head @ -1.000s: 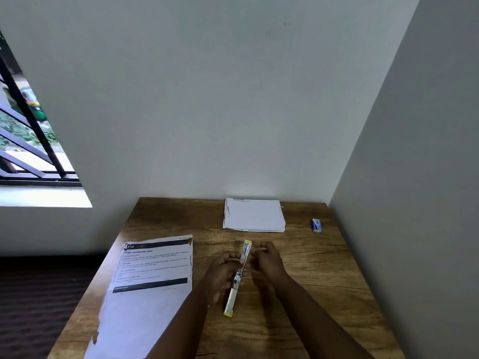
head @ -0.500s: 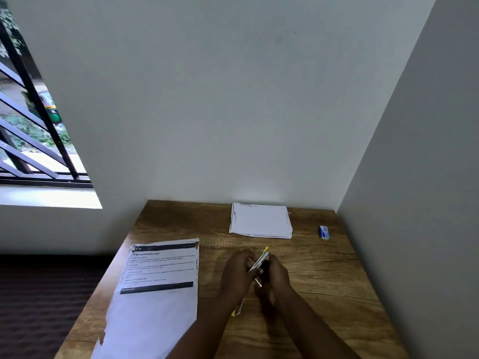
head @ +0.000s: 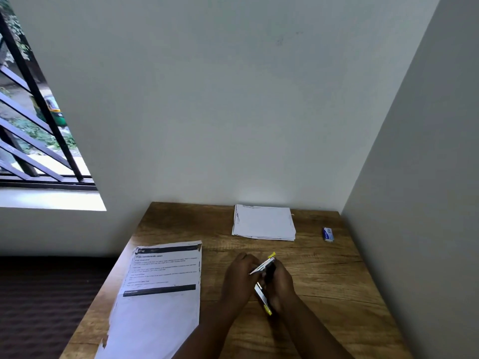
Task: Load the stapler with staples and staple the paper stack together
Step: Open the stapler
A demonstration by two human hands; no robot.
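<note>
Both hands hold a stapler (head: 264,281) with yellow tips and a metal track over the middle of the wooden table (head: 324,294). It is folded partway, its two arms at an angle. My left hand (head: 239,279) grips its upper metal arm. My right hand (head: 281,286) wraps round the black body and lower arm. A stack of white paper (head: 264,222) lies at the back of the table. A small blue and white staple box (head: 328,234) sits at the back right.
A printed sheet (head: 160,294) with black bars lies at the table's left front, its edge hanging toward me. Walls close the table at the back and right. A barred window (head: 33,125) is at the left.
The stapler lay fully opened out straight a second ago. Its arms have since swung toward each other between my hands, and the camera has tilted a little.
</note>
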